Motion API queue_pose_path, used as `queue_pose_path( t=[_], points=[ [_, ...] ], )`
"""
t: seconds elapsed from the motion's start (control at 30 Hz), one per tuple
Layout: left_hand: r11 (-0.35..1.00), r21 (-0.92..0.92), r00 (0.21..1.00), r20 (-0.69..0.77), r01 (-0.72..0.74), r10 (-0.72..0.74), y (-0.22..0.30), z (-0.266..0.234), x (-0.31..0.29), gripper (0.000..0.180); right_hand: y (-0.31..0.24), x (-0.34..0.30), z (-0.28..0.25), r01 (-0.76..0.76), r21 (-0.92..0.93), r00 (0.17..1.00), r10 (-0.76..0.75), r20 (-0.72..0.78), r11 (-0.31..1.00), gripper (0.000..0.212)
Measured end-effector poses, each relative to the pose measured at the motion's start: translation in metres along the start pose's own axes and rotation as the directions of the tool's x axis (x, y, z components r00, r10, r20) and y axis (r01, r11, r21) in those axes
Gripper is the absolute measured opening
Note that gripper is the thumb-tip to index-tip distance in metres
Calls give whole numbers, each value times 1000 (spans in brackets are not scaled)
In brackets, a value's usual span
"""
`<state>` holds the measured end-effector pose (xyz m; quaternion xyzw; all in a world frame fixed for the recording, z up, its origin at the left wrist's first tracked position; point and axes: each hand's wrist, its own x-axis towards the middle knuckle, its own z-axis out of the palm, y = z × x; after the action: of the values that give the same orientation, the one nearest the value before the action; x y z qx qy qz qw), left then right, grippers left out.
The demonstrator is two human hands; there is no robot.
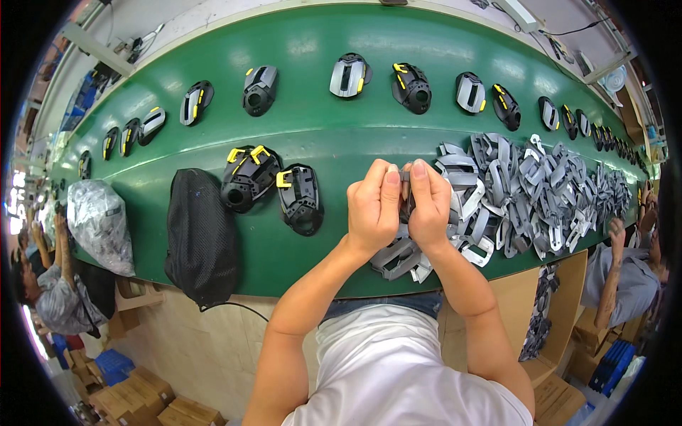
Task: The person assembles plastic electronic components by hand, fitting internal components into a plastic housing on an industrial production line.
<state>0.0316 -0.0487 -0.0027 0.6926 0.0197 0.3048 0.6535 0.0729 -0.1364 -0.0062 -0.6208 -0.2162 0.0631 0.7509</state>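
My left hand [375,206] and my right hand [429,204] meet over the green table, fingers curled and thumbs up side by side. Between them they grip a small dark grey plastic part [406,193], mostly hidden by the fingers. Just right of my hands lies a wide heap of grey plastic cover pieces [526,188], some silvery. A few loose grey pieces [398,257] lie below my hands near the table edge. To the left, two black housings, one with yellow clips [245,177] and another with a yellow clip [300,202], rest on the table.
A black mesh bag [202,234] and a clear plastic bag [105,226] lie on the left of the green table [298,138]. Black-and-grey units [348,76] line its far half. An open cardboard box [568,312] stands at right. Other people [625,263] sit on both sides.
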Motion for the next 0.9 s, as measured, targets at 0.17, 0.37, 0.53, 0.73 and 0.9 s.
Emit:
queue_pose_path(
  t=[0.17,0.37,0.53,0.73,0.9],
  points=[
    [1000,-11,999,27,25,-25,3,-2,2,29,-4,2,1,21,-11,1000,-20,17,1000,38],
    [978,-88,981,67,190,-184,2,-8,0,25,-7,-1,-2,35,-63,997,-31,67,997,31],
    [930,-162,943,11,331,-334,-4,-16,22,26,-24,11,-21,24,16,997,-23,-73,1000,17],
    [946,298,991,3,124,-131,-42,21,89,44,-37,32,-60,180,-34,931,-181,-316,983,26],
    [563,679,876,-289,471,-386,-85,54,154,88,-25,42,-63,179,-117,926,-208,-316,977,18]
  ],
)
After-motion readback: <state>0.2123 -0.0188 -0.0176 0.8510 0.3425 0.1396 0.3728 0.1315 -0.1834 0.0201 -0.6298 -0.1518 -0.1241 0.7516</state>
